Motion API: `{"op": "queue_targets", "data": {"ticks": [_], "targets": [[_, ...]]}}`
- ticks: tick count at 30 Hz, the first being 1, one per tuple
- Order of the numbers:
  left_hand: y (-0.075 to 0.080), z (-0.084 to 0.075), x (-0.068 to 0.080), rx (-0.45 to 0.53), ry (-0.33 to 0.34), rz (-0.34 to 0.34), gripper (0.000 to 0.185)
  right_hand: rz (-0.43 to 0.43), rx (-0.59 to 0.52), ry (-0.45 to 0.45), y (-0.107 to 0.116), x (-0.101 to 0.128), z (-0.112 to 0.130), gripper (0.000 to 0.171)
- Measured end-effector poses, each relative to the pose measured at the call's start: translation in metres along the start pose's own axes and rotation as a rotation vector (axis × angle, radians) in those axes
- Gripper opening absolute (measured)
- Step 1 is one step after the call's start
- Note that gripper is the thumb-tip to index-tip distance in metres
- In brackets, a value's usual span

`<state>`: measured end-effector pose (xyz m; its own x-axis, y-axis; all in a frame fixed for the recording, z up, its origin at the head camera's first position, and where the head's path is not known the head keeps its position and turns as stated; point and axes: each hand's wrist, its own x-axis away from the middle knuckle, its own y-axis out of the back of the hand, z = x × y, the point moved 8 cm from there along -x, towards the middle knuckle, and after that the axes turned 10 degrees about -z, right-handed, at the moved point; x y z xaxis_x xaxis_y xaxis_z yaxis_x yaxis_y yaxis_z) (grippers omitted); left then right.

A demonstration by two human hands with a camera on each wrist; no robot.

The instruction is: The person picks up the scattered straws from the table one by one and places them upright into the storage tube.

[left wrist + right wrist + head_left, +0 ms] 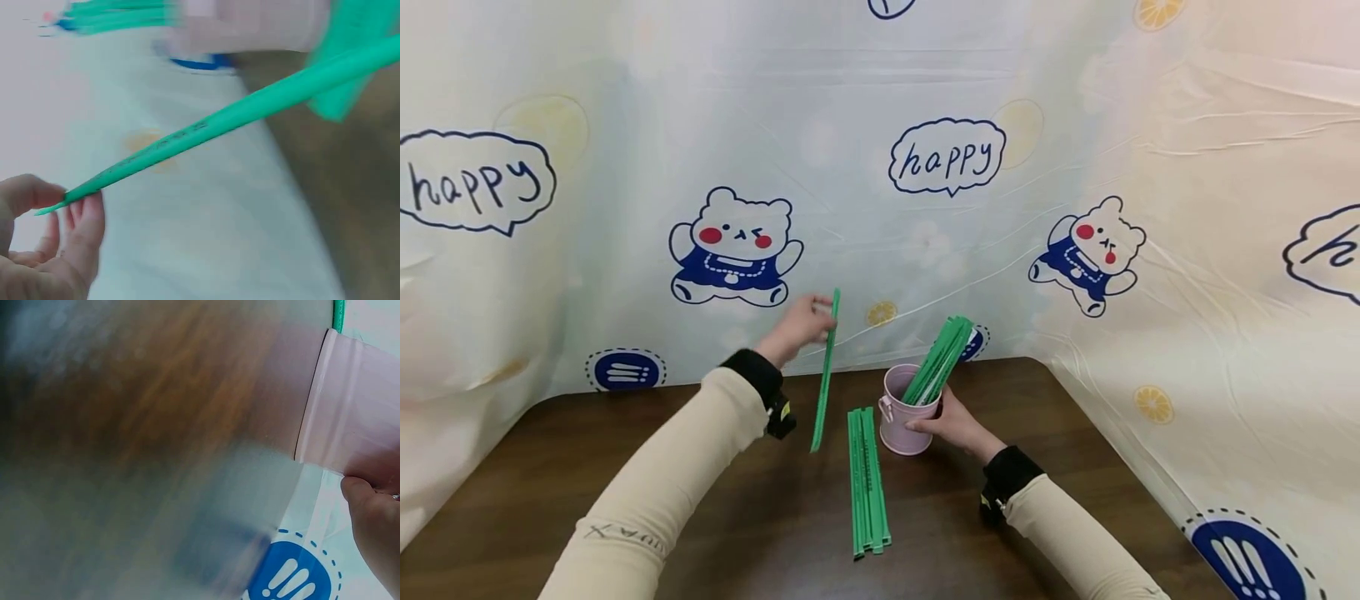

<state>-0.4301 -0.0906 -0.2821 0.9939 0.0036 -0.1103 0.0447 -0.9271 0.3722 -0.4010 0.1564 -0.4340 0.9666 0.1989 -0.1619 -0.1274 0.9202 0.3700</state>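
Left hand pinches a green strip; right hand grips a pink bucket.
Strip held apart from the flat pile; bucket, with its bundle, near the table's far edge.

Pink bucket: blurred and cut by the top edge, left-wrist view; cut by the right edge, right-wrist view.
Bucketed strips: lower ends hidden inside.
Right hand: fingers partly hidden behind the bucket, head view.
Held strip: one end cut off, left-wrist view; print illegible.
Table strips: print too small to read.
Left hand: cut by the left edge, left-wrist view.
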Motion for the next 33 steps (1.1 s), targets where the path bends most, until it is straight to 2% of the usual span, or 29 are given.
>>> {"op": "queue_targets", "data": {"ticks": [4, 6, 8, 10, 13, 19, 22, 27, 33], "targets": [[0.010, -0.061, 0.003, 0.202, -0.118, -0.101, 0.046, -0.005, 0.003, 0.013, 0.000, -0.001, 0.001, 0.097], [0.010, -0.084, 0.008, 0.296, -0.170, -0.151, 0.045, -0.006, 0.011, 0.023, 0.001, -0.001, 0.003, 0.095], [0.004, -0.099, 0.012, 0.366, -0.222, -0.185, 0.044, -0.007, 0.017, 0.027, 0.002, -0.001, 0.004, 0.094], [-0.008, -0.106, 0.015, 0.394, -0.271, -0.196, 0.042, -0.009, 0.018, 0.026, 0.002, -0.001, 0.004, 0.095], [-0.032, -0.101, 0.020, 0.380, -0.328, -0.180, 0.039, -0.013, 0.018, 0.022, 0.003, -0.002, 0.003, 0.096], [-0.084, -0.062, 0.029, 0.248, -0.317, -0.081, 0.034, -0.003, 0.008, 0.027, 0.000, -0.002, -0.001, 0.097], [-0.104, -0.048, 0.033, 0.147, -0.346, -0.032, 0.031, 0.001, 0.011, 0.034, 0.001, -0.002, 0.000, 0.099], [-0.129, -0.032, 0.036, 0.015, -0.411, 0.044, 0.026, 0.023, -0.023, 0.078, 0.000, -0.001, 0.004, 0.095], [-0.140, -0.025, 0.035, -0.018, -0.384, 0.063, 0.024, 0.039, -0.048, 0.106, -0.001, -0.001, 0.006, 0.092]]}}
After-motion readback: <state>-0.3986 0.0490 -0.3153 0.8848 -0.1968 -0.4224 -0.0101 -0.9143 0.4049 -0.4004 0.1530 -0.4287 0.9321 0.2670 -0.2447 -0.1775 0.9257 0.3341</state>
